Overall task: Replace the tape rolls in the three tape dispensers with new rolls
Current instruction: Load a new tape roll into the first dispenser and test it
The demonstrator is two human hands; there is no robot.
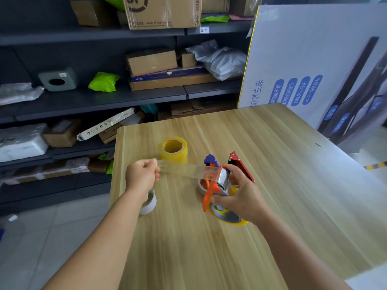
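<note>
Mid-frame: left hand [142, 174] pinching sticky, limp tape [184, 169]; right hand [238, 195] clamping rigid dispenser [217, 185]; best held by frame.

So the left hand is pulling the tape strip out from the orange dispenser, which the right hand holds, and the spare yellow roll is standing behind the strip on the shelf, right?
Not quite: the head view shows the spare yellow roll on the wooden table, not the shelf. The rest holds: the left hand pinches the tape strip pulled from the orange dispenser held by the right hand.
</note>
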